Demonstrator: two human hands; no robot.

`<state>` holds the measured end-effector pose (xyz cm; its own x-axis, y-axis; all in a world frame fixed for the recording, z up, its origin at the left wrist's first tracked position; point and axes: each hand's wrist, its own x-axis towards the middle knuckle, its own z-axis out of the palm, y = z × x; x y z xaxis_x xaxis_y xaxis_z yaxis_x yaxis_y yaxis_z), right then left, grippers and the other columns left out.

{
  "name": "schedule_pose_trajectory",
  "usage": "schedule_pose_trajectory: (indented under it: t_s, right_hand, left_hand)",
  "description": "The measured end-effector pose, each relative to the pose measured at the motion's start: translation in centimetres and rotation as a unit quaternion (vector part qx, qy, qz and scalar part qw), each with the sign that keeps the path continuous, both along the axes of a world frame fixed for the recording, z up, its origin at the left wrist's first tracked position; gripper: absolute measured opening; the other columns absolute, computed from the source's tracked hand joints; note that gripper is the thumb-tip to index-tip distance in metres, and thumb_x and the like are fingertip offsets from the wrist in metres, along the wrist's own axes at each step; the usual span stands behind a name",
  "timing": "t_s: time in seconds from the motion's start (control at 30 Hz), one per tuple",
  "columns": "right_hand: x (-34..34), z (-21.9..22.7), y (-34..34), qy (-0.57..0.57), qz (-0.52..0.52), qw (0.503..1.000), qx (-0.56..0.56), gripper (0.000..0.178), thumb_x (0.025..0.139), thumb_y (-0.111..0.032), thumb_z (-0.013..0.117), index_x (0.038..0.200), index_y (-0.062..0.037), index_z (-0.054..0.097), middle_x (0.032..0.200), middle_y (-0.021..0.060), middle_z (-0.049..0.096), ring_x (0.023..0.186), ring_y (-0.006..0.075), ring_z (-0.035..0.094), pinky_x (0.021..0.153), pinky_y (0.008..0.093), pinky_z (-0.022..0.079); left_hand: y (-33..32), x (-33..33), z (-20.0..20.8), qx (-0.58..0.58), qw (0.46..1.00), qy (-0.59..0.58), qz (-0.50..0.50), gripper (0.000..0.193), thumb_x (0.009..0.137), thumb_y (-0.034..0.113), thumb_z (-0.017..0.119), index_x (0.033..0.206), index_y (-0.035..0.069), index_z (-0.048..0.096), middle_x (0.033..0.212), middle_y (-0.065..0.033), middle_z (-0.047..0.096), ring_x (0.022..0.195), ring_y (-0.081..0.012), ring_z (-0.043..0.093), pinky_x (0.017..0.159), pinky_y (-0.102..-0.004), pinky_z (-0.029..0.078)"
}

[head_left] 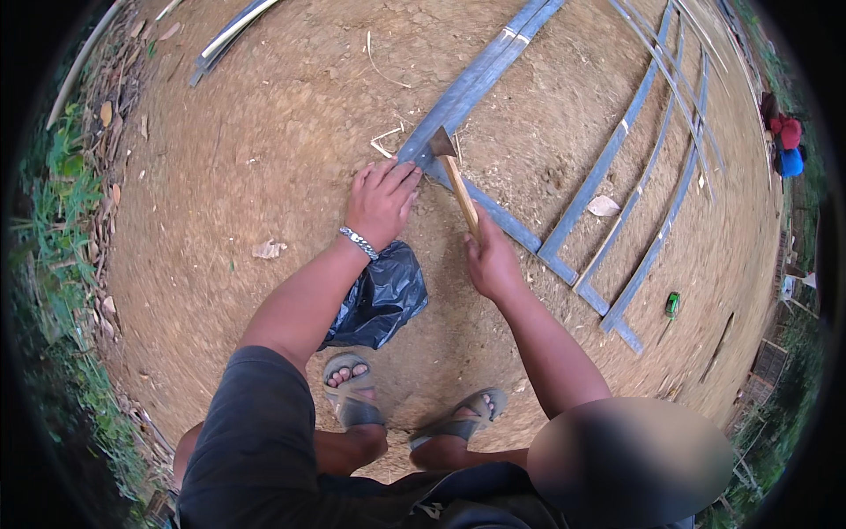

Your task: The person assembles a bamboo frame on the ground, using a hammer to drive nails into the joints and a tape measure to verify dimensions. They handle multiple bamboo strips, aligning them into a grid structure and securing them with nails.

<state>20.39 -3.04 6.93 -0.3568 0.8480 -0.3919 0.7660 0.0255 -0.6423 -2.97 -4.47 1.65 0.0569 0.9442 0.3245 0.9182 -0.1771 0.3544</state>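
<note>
My right hand is closed around the wooden handle of a small hatchet. Its dark metal head rests over, or just above, the joint where blue-grey slats meet a crosswise slat. My left hand, with a chain bracelet at the wrist, lies with fingers stretched out onto the slat end, left of the hatchet head. Whether anything small sits under those fingertips is hidden. Below my left wrist, a black plastic bag lies on the ground, partly covered by the forearm.
More long slats run from the crosswise piece toward the far right. A green-handled tool lies on the dirt at right. Loose slats are at the far left. Plants edge the left side. My sandalled feet stand near the bag.
</note>
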Motion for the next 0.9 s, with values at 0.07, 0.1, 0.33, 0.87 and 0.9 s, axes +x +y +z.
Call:
schedule_pose_trajectory:
  t_s: [0.07,0.1,0.33,0.87,0.9]
  right_hand:
    - [0.3,-0.2,0.1,-0.01,0.017,1.0,0.014,0.061,0.099,-0.014,0.056,0.156,-0.015,0.035,0.145,0.0249,0.053,0.131,0.0437,0.053,0.109,0.0479,0.045]
    - [0.4,-0.3,0.1,-0.011,0.019,1.0,0.02,0.061,0.099,-0.014,0.056,0.156,-0.0149,0.035,0.145,0.0248,0.053,0.131,0.0436,0.053,0.11,0.0477,0.045]
    - [0.7,1.3,1.0,-0.031,0.055,0.997,0.039,0.061,0.098,-0.012,0.057,0.156,-0.0131,0.036,0.144,0.0261,0.053,0.13,0.0444,0.054,0.108,0.0475,0.045]
    - [-0.1,4.5,0.6,0.057,0.157,0.962,0.215,0.066,0.094,-0.007,0.062,0.155,-0.0137,0.036,0.119,0.0231,0.06,0.099,0.0456,0.064,0.08,0.0502,0.054]
    - [0.2,4.3,0.5,0.067,0.161,0.959,0.223,0.066,0.094,-0.007,0.062,0.155,-0.0127,0.037,0.119,0.0232,0.06,0.099,0.0453,0.064,0.08,0.0497,0.054]
  left_hand:
    - [0.0,-0.2,-0.1,0.004,1.0,0.012,-0.003,0.036,0.089,0.021,0.07,0.124,0.014,0.07,0.132,0.0021,0.064,0.127,-0.021,0.053,0.108,-0.0467,0.038]
    - [0.1,-0.1,-0.2,0.007,1.0,0.017,0.0,0.036,0.089,0.021,0.07,0.124,0.014,0.071,0.132,0.0028,0.064,0.127,-0.0206,0.054,0.107,-0.0464,0.038]
    - [0.2,0.1,-0.4,0.023,0.999,0.033,0.019,0.037,0.086,0.017,0.072,0.123,0.015,0.071,0.131,0.005,0.066,0.123,-0.0199,0.056,0.103,-0.0427,0.041]
    - [-0.2,-0.1,-0.4,0.015,0.999,0.041,0.028,0.035,0.084,0.016,0.072,0.119,0.017,0.073,0.126,0.0052,0.067,0.127,-0.0181,0.054,0.106,-0.044,0.04]
    - [-0.3,-0.1,-0.5,0.015,0.999,0.039,0.029,0.035,0.084,0.016,0.072,0.119,0.017,0.073,0.126,0.0055,0.067,0.127,-0.0178,0.054,0.106,-0.0439,0.04]
